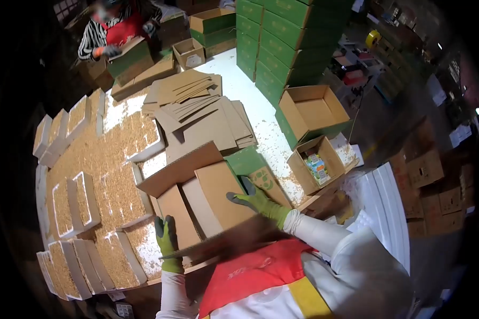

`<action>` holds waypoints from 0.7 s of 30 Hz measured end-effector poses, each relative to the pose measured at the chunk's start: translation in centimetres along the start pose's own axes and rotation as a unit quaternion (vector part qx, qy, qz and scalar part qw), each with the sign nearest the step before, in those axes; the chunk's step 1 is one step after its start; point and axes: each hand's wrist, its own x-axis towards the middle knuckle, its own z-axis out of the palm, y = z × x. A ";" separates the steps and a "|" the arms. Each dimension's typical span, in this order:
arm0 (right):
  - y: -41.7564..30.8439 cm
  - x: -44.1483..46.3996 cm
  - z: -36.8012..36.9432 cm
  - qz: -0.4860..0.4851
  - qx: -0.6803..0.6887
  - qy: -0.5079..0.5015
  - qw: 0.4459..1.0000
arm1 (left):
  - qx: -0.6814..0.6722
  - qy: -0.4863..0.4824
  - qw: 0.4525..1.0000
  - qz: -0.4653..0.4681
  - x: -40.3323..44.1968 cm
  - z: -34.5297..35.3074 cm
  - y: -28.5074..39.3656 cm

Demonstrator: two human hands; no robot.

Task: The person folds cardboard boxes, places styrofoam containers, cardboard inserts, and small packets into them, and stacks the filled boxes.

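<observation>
In front of me is a cardboard box (218, 204), with one long flap raised on its far side and the short end flaps folded inward. My left hand (167, 237), in a green and grey glove, holds the box's left end, its fingers upright along the side. My right hand (261, 202), gloved alike, grips the right end, thumb over the brown end flap and fingers at its edge. A green printed panel (255, 173) shows just beyond the right hand. The box's underside is hidden.
Flat cardboard sheets (197, 109) lie piled beyond the box. White trays (82, 204) and loose brown granules cover the left. On the right stand a small box (316, 165) with colourful packets, an open green box (314, 109) and stacked green boxes (282, 48). Another person (120, 32) handles a box at the back.
</observation>
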 end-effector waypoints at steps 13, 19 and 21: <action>4.2 -8.7 -23.8 -0.135 -0.664 0.038 0.734 | -0.332 -0.267 0.900 -0.087 3.0 19.4 5.7; 1.5 -10.1 -26.8 -0.156 -0.635 -0.115 0.748 | -0.031 -0.281 0.932 0.226 7.5 22.6 1.6; 0.3 -8.8 -28.9 -0.225 -0.681 -0.142 0.682 | -0.145 -0.298 0.936 0.120 7.0 23.8 2.2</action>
